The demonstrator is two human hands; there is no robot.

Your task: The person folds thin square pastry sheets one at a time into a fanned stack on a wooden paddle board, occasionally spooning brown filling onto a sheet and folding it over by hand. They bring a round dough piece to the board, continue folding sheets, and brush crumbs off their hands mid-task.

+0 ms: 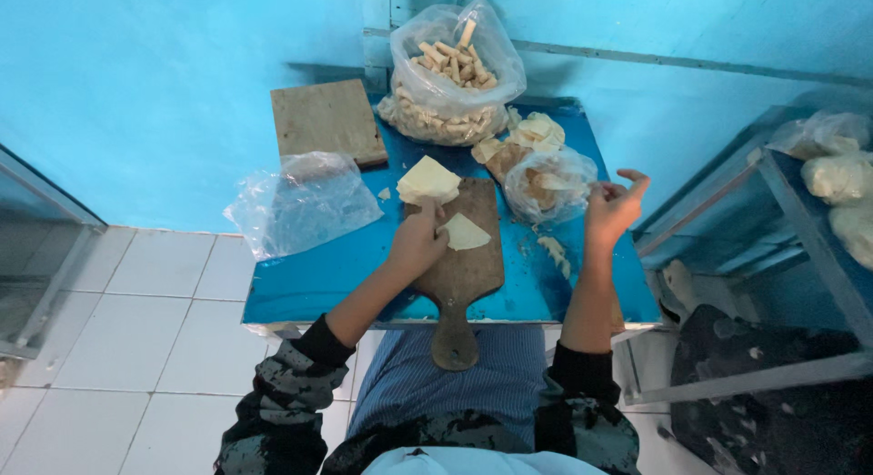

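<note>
Wrapper, a pale triangle, lies on the paddle board near the table's front edge, the left hand touching it with loosely curled fingers. Right hand pinches something small beside the bag.

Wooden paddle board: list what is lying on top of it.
On the wooden paddle board lie a stack of pale dough sheets at its far end and one single sheet beside the left hand, which rests on the board. What that hand covers cannot be seen.
</note>
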